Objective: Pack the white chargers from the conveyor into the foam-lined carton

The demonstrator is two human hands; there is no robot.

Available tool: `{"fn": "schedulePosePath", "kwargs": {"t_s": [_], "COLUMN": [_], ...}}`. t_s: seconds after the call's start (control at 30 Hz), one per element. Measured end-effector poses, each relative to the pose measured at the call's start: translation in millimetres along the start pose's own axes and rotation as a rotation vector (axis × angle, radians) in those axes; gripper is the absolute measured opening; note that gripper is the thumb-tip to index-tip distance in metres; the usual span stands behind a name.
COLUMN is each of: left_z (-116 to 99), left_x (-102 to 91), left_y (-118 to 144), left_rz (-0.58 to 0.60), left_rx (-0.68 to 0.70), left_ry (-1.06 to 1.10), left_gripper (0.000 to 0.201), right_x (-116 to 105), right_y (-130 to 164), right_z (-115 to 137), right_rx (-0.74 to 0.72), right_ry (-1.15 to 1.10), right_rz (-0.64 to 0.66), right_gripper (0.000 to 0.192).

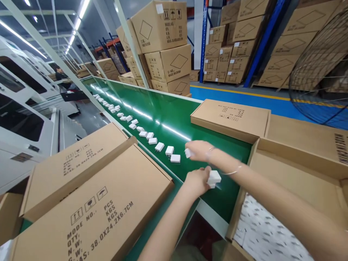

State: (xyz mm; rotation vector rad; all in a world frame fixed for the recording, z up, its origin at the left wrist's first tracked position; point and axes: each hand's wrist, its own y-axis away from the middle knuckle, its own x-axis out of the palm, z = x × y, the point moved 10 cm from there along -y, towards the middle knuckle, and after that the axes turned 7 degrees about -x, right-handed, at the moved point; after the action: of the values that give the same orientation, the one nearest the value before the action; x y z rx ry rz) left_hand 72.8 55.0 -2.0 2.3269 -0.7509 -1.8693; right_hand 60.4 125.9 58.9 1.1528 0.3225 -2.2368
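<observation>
Both hands are out over the green conveyor belt (168,123) — the left hand (197,180) closed round a white charger plug (214,177) at the near edge, the right hand (198,150) blurred, fingers pinching what looks like another plug (187,153) at the end of the row of plugs (152,139). These look light, hard and smooth — likely a bit slippery, best gripped across the flat sides, clear of the prongs. An open carton (299,181) sits just right of the hands, flat cartons (92,195) to the left.
</observation>
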Motion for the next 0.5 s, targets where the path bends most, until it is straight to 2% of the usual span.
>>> {"fn": "schedulePosePath", "kwargs": {"t_s": [0.07, 0.13, 0.23, 0.3, 0.4, 0.5], "left_z": [-1, 0, -9, -20, -30, -25], "left_x": [-15.9, -27.5, -28.9, -20.1, -7.4, -3.3], "left_y": [-1, -9, -28, -41, -49, -41], "left_rz": [-0.012, -0.005, 0.024, 0.038, 0.032, 0.032], "left_rx": [-0.025, -0.135, -0.277, -0.289, -0.226, -0.122], "left_ry": [-0.100, -0.210, -0.273, -0.281, -0.270, -0.254], "left_gripper": [0.043, 0.039, 0.029, 0.030, 0.050, 0.076], "right_x": [-22, -28, -7, 14, 39, 48], "right_y": [19, 39, 64, 73, 77, 74], "right_z": [-29, -59, -88, -96, -99, -96], "right_rx": [0.041, 0.104, 0.162, 0.167, 0.172, 0.153], "right_ry": [0.089, 0.137, 0.162, 0.167, 0.185, 0.203], "right_rz": [-0.004, 0.015, 0.054, 0.072, 0.090, 0.089], "right_gripper": [0.025, 0.027, 0.025, 0.023, 0.027, 0.047]}}
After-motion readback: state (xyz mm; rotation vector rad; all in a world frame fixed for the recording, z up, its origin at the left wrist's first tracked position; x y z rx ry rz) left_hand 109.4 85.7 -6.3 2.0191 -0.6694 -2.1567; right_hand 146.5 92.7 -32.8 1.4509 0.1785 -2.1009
